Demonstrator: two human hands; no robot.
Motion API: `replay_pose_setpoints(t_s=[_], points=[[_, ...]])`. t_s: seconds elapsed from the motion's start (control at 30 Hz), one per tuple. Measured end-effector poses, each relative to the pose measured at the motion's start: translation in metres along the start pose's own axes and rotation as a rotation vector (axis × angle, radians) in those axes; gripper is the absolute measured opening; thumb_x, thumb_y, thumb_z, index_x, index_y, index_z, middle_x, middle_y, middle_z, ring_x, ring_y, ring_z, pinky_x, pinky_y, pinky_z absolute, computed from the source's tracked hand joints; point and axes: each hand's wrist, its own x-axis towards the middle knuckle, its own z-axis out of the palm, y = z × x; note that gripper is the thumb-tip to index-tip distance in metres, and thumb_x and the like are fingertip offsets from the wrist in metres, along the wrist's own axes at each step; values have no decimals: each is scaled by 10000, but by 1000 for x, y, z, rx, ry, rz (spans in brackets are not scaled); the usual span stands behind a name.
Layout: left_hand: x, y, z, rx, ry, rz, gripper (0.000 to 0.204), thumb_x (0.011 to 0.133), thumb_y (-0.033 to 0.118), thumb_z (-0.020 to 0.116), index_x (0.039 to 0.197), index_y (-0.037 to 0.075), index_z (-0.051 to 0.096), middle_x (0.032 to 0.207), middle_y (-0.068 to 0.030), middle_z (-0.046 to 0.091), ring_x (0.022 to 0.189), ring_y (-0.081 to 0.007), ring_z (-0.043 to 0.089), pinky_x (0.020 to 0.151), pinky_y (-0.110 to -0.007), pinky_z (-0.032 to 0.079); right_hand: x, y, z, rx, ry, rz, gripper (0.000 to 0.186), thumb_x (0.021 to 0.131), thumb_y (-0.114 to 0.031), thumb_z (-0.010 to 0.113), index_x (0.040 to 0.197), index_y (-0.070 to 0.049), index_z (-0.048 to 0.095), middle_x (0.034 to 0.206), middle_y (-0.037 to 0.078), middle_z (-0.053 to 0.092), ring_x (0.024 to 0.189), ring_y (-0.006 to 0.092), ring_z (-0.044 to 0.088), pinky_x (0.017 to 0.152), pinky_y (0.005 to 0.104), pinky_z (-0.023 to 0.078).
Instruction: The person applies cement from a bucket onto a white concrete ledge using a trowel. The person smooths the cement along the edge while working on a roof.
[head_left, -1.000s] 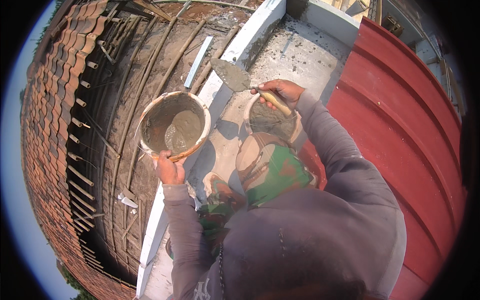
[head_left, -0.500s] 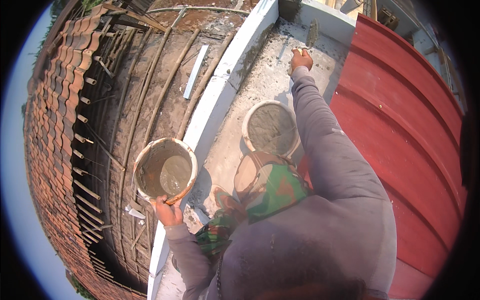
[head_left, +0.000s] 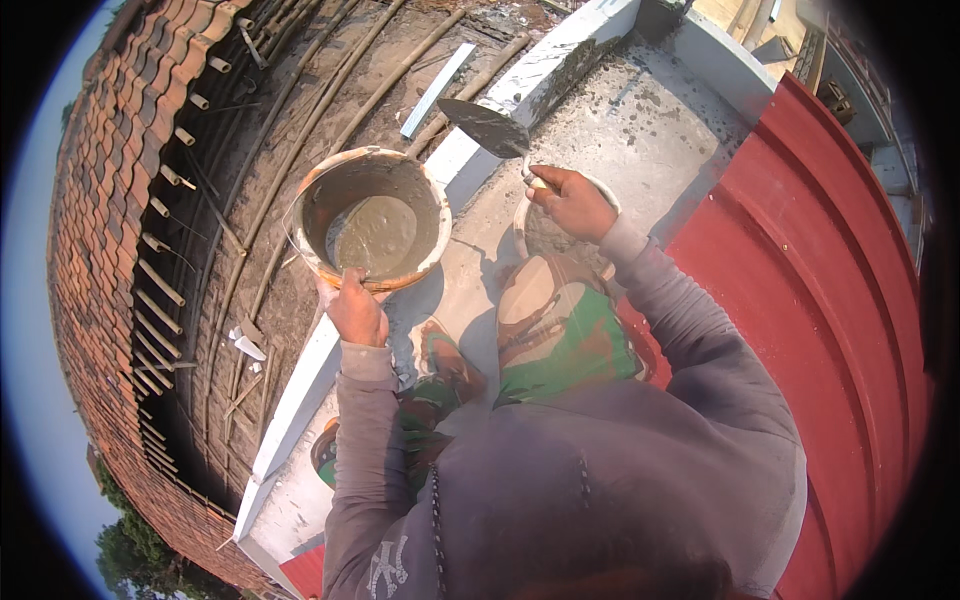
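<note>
My left hand grips the near rim of a pale, orange-stained bucket, which holds wet grey mortar and is held up at the white parapet. My right hand is closed on the handle of a trowel, whose grey-coated blade points up and left, above and to the right of that bucket. A second bucket with grey mortar stands on the concrete gutter floor beneath my right hand, partly hidden by it and by my camouflage-clad knee.
The concrete gutter runs between the parapet and a red ribbed metal roof on the right. Left, a lower area holds bamboo poles, a pale plank and white scraps, beside a clay-tile roof with protruding pole ends.
My left hand has raised the bucket and shifted it rightward. My right hand, which reached far up the gutter half a second ago, has come back toward me with the trowel turned leftward.
</note>
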Motion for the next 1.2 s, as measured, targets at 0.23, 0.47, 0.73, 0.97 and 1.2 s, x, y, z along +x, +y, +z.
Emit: replay_pose_setpoints(t_s=[0.23,0.47,0.73,0.97,1.2], points=[[5,-35,21,-13,-38,246,703,924,-85,545,1595,9,356,1224,-118,616,1010,-200,654,868,-311,558,78,-124,22,-907,-451,-160,422,1015,-321,615,1170,57,723,1086,256,771,971,334,770,857,455,607],[1,-48,27,126,-37,326,715,936,-85,536,1617,-2,337,1317,-138,598,1093,-195,642,937,-322,553,141,-94,59,-493,-940,452,297,977,-288,617,1039,-39,766,744,91,687,518,189,613,466,364,512],[16,-34,12,-65,7,108,608,927,9,569,1508,47,395,1257,-160,605,1045,-285,699,807,-523,654,62,-50,14,302,-764,466,364,1063,-325,630,1204,-4,726,731,47,643,515,124,592,463,290,514],[9,5,-17,-85,111,-140,721,895,35,590,1576,112,365,1349,-176,565,1139,-364,660,848,-598,632,-22,-13,-51,945,-358,479,366,1083,-250,582,1360,-18,641,927,63,671,670,135,650,559,285,546],[-20,20,-48,-1,173,-27,739,897,17,548,1596,137,341,1422,-170,554,1220,-379,639,904,-637,614,-26,37,-69,811,622,354,577,983,-208,742,1482,17,559,1018,97,700,744,159,656,624,313,563]])
